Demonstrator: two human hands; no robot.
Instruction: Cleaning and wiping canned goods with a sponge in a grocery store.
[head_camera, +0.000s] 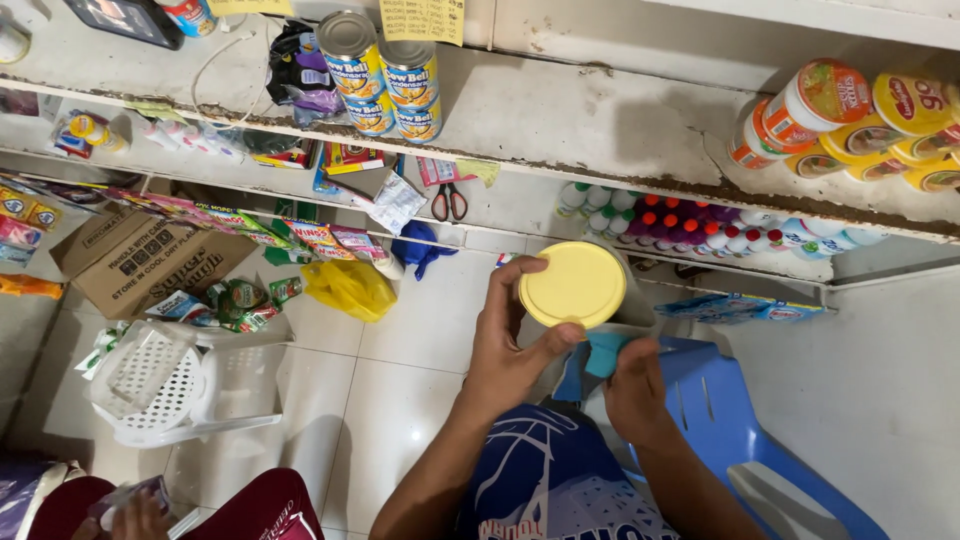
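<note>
My left hand (505, 345) grips a round container with a pale yellow lid (574, 285), fingers curled around its rim from the left and below. My right hand (633, 385) holds a small blue cloth (603, 352) pressed against the underside of the container. Both hands are above my lap, in front of a blue plastic chair (730, 420).
White shelves (560, 120) hold stacked cans (385, 75), tubs with yellow lids (860, 120), small bottles with coloured caps (690, 225) and scissors (449, 203). A cardboard box (150, 262), white baskets (190, 385) and a yellow bag (350, 288) sit on the tiled floor. Another person's hand (135, 515) is at bottom left.
</note>
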